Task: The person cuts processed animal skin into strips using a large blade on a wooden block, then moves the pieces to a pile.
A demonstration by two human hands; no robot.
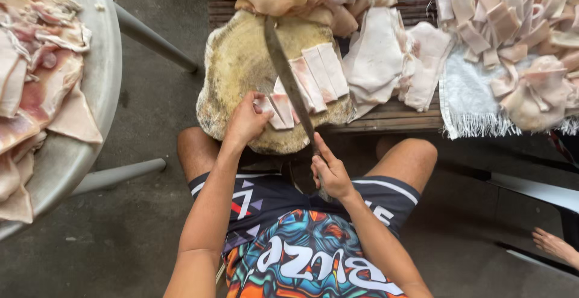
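Gripping knife point(288, 81) in right hand point(330, 174), blade pointing away, up-left.

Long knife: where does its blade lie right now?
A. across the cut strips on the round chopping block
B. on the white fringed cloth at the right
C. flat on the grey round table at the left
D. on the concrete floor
A. The long knife, gripped at the handle by the right hand, stretches over the pale strips on the chopping block, while the left hand presses on the near strips.

Head camera looks steeply down, close above lap.
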